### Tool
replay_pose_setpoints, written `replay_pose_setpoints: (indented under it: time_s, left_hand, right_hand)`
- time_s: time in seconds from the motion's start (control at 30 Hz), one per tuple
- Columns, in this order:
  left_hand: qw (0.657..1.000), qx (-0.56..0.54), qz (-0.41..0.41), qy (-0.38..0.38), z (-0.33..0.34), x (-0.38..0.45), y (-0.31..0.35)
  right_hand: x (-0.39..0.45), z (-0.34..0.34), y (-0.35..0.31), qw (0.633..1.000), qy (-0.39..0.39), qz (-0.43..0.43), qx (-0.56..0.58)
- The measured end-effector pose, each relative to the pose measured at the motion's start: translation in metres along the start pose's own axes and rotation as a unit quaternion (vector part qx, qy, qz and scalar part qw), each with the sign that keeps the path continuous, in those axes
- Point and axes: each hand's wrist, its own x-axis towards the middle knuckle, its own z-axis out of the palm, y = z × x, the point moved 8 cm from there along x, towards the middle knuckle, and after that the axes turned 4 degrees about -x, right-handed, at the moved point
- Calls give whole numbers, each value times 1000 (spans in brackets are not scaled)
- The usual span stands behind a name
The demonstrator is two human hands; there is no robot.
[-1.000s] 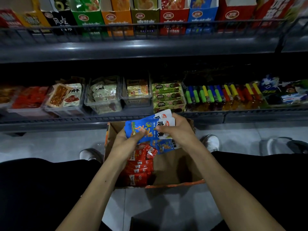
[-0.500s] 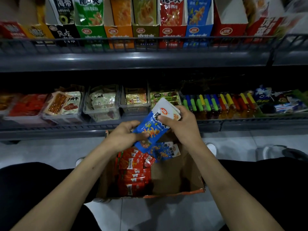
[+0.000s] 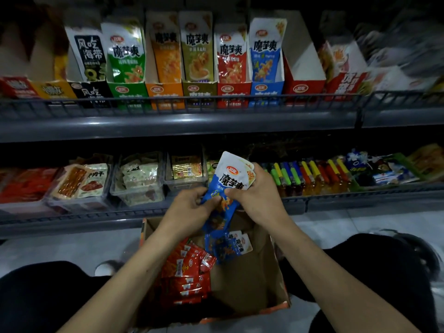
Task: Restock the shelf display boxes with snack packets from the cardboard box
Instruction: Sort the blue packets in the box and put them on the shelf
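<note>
Both hands, left hand [image 3: 189, 207] and right hand [image 3: 254, 195], now grip the blue packets [image 3: 228, 188] lifted higher above the cardboard box [image 3: 252, 272], probably squaring them for the blue display box [image 3: 266, 91].

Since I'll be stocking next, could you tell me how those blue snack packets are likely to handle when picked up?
Probably floppy: the blue packets bend between the left hand and right hand. Likely light, as the fingers pinch several together. Their glossy film may be slippery.

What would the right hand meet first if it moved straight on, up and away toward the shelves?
Probably the clear bins on the lower shelf; the right hand carries the blue packets just before them. Depth is unclear, so this is a guess.
</note>
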Motion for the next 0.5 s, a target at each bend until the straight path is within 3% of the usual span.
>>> replay_pose_setpoints:
  time_s: [0.1, 0.2, 0.33, 0.4, 0.5]
  left_hand:
    - [999, 15, 16, 32, 4, 5, 15]
    - [996, 49, 55, 53, 9, 15, 40]
    - [996, -13, 82, -18, 19, 29, 78]
    - [993, 25, 108, -35, 20, 40, 99]
    - [963, 137, 224, 58, 2, 58, 148]
  right_hand:
    - [-1, -12, -23, 993, 59, -66, -80]
    - [6, -29, -37, 990, 75, -87, -79]
    - [30, -59, -47, 996, 49, -76, -20]
    - [42, -80, -63, 993, 62, -95, -10]
    - [64, -116, -93, 989, 95, -110, 2]
